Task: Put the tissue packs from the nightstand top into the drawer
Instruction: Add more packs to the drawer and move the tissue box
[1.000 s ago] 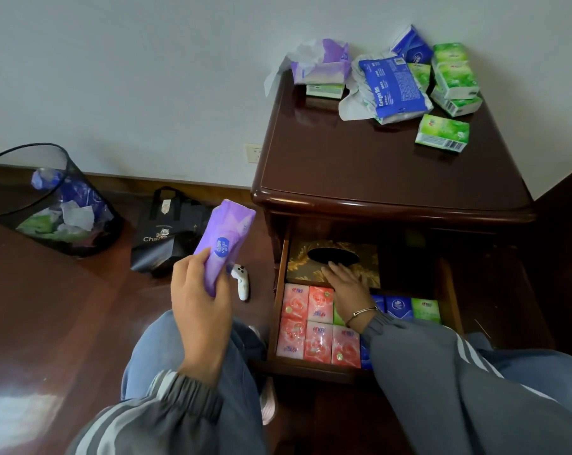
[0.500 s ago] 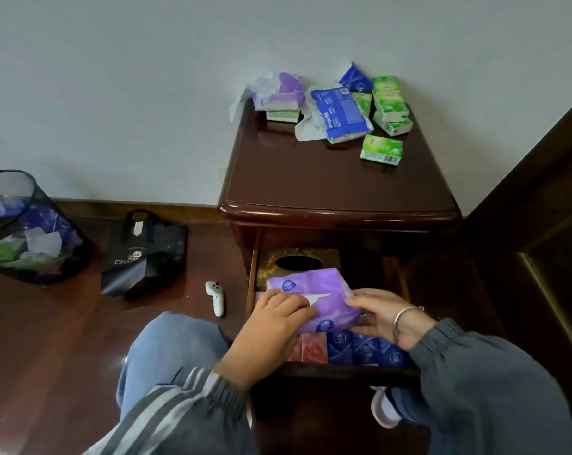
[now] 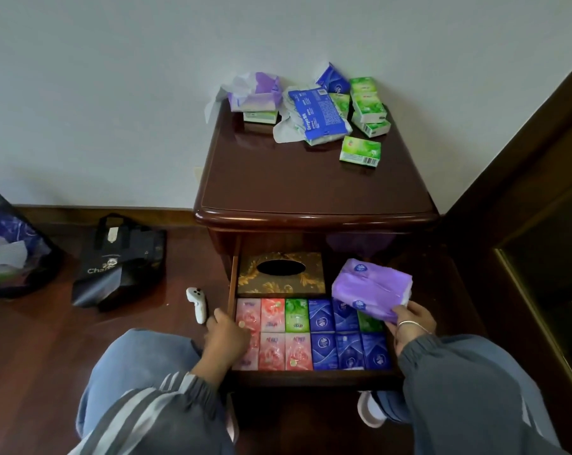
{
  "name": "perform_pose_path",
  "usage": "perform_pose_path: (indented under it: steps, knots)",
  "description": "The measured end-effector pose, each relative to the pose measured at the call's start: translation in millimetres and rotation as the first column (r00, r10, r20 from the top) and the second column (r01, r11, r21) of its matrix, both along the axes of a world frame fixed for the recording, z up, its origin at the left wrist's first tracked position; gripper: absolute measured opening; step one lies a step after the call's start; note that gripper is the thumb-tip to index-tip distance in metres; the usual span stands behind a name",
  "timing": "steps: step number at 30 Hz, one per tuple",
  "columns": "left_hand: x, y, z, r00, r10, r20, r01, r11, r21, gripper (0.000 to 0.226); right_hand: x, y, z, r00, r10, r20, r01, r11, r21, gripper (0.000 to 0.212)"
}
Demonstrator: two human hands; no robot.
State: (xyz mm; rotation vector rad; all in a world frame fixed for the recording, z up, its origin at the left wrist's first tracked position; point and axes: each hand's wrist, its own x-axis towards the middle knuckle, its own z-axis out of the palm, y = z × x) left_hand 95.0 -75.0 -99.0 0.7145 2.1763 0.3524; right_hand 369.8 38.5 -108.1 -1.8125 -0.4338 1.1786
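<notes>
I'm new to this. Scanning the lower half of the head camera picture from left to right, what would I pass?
Waste bin → black bag → white controller → left hand → pink packs → blue packs → right hand, holding the purple tissue pack.

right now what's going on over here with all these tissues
A person at the nightstand is filling its open drawer with tissue packs. The right hand holds a purple pack above the drawer's right side; the left hand rests at the drawer's left edge by the pink packs. Green packs and a blue pack lie on its top, not yet moved.
</notes>
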Motion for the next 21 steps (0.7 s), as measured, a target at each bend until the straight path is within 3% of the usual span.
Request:
perform_pose_path:
  steps: [3, 7, 9, 11, 14, 15, 18, 21]
  knots:
    - [5, 3, -5, 0.998, -0.014, 0.059, 0.018, 0.997, -0.080, 0.058, -18, -1, 3, 0.991, -0.033, 0.132, 0.029, 0.999, 0.031, 0.040]
    - [7, 6, -6, 0.998, -0.030, 0.060, 0.035, 0.995, -0.094, 0.053, -39, -6, 2, 0.988, -0.134, 0.076, 0.134, 0.991, 0.007, 0.048]
    - [7, 6, -6, 0.998, -0.040, 0.051, 0.045, 0.995, -0.094, 0.053, -47, -8, -1, 0.999, -0.051, -0.003, 0.051, 0.995, -0.091, 0.041]
    - [6, 5, -6, 0.998, -0.046, 0.047, 0.050, 0.995, -0.091, 0.053, -52, -9, -1, 0.978, 0.057, -0.199, -0.098, 0.975, -0.200, 0.039]
    - [4, 4, -7, 0.997, -0.058, 0.049, 0.062, 0.995, -0.081, 0.051, -50, -10, 2, 0.926, 0.114, -0.361, -0.213, 0.946, -0.246, 0.022]
    - [4, 4, -7, 0.997, -0.061, 0.053, 0.066, 0.995, -0.080, 0.051, -50, -8, 1, 0.926, 0.101, -0.364, -0.201, 0.947, -0.249, 0.010]
    - [3, 5, -7, 0.996, -0.056, 0.067, 0.061, 0.995, -0.075, 0.050, -53, -1, -4, 0.942, 0.025, -0.336, -0.096, 0.976, -0.195, 0.017]
    - [4, 5, -7, 0.996, -0.041, 0.085, 0.047, 0.996, -0.074, 0.051, -67, 9, -2, 0.905, -0.038, -0.424, -0.010, 0.994, -0.112, 0.013]
